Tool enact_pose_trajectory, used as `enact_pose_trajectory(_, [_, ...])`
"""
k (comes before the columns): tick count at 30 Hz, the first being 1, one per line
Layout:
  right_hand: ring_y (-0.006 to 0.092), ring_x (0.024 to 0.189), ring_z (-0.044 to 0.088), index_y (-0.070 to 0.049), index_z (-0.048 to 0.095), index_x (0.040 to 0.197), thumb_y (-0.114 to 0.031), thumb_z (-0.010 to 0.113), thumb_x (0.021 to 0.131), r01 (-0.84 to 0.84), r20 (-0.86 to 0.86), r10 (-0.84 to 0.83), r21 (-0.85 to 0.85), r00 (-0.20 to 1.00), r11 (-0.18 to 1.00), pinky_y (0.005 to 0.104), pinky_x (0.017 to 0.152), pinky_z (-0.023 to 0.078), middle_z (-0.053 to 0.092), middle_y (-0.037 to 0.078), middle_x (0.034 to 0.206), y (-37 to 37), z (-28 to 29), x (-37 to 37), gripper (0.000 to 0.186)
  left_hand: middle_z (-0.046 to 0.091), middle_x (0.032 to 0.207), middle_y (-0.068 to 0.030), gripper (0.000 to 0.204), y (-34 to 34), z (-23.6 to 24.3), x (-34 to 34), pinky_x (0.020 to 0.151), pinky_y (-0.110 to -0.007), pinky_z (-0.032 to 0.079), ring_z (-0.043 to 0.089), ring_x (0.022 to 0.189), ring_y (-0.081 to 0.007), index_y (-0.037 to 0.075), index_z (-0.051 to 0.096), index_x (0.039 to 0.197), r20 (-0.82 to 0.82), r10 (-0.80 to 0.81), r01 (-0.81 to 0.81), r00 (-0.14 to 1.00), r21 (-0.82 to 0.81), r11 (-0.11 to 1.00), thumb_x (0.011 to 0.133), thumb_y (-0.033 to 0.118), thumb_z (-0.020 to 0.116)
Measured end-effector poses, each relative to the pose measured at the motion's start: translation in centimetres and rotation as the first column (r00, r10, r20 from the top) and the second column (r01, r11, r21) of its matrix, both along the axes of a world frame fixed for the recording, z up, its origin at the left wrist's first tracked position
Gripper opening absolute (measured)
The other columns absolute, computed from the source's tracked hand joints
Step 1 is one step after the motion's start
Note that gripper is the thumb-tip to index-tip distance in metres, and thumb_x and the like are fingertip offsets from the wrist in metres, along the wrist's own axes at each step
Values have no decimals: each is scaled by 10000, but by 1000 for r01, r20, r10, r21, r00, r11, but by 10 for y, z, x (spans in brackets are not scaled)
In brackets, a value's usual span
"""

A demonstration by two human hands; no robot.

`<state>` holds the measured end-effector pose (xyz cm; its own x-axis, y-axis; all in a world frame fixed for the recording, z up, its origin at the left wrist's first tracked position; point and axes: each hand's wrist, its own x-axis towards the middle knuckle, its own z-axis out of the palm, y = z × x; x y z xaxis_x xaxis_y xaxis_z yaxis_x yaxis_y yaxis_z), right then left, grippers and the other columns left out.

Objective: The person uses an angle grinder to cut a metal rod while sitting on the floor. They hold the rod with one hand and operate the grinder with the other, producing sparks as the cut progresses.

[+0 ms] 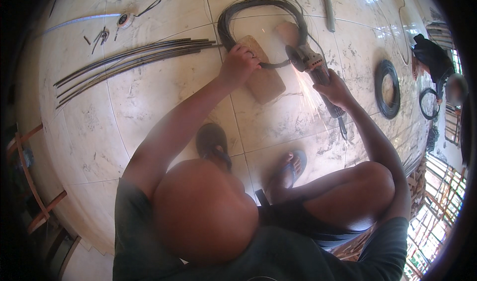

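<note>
My right hand point(337, 89) is wrapped round the body of an angle grinder point(321, 75), whose round disc points to the left. Orange sparks spray down from the disc toward the floor. My left hand point(240, 64) grips a dark bundle of wire point(273, 65), its end reaching the grinder's disc. Under that hand and the bundle lies a tan brick-like block point(263, 82). A large coil of dark wire point(263, 2) loops on the floor beyond both hands. Part of a roundish brownish piece point(287, 33) shows inside the loop.
Several long thin rods point(134, 57) lie at the left, near a tape measure point(125, 20) and small metal pieces point(101, 37). A grey pipe point(328, 7) is at the top. Another wire coil point(387, 89) lies right, where another person point(433, 57) handles a smaller coil point(428, 104).
</note>
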<state>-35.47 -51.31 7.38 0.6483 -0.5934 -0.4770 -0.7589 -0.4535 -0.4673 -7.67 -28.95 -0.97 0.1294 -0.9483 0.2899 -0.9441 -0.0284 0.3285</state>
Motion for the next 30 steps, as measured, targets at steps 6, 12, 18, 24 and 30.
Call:
enact_pose_trajectory(6, [376, 1084, 696, 15, 533, 1368, -381, 821, 815, -13, 6, 13, -9, 1000, 1000, 447, 929, 541, 700, 257, 1162, 2, 2, 3, 739, 739, 981, -25, 249, 1, -3, 1, 1075, -425, 448, 646, 1041, -228, 121, 803, 1022, 10, 0, 0, 1000, 1, 1000, 851, 299, 772])
enact_pose_trajectory(12, [376, 1082, 697, 14, 541, 1349, -367, 818, 816, -25, 28, 25, -6, 999, 1000, 450, 923, 539, 702, 253, 1155, 1, 0, 2, 711, 738, 964, -22, 242, 0, -2, 0, 1069, -422, 450, 646, 1032, -223, 125, 803, 1016, 25, -8, 8, 1000, -15, 1000, 846, 294, 776])
enact_pose_trajectory(18, [378, 1084, 696, 15, 543, 1343, -368, 820, 809, -13, 29, 13, 16, 999, 1000, 455, 923, 539, 701, 257, 1154, -2, -3, 2, 713, 738, 972, -25, 253, 1, -2, 0, 1074, -425, 447, 643, 1037, -234, 122, 800, 1035, 4, 2, -2, 1000, -10, 1000, 856, 299, 770])
enact_pose_trajectory(24, [331, 1074, 681, 28, 541, 1355, -372, 818, 812, -3, 4, 3, -3, 1000, 1000, 435, 925, 533, 691, 233, 1156, 3, 2, 3, 729, 743, 990, -27, 258, 2, -2, 0, 1085, -428, 443, 637, 1064, -233, 119, 802, 1033, 12, 7, -7, 1000, -5, 1000, 867, 313, 765])
enact_pose_trajectory(30, [362, 1080, 691, 25, 531, 1370, -384, 820, 808, -13, -1, 13, -28, 1000, 1000, 445, 924, 541, 695, 252, 1160, 2, 2, 0, 753, 744, 991, -21, 242, 0, -5, 1, 1071, -417, 447, 647, 1043, -219, 126, 801, 1018, 13, -7, 8, 1000, -32, 999, 863, 309, 766])
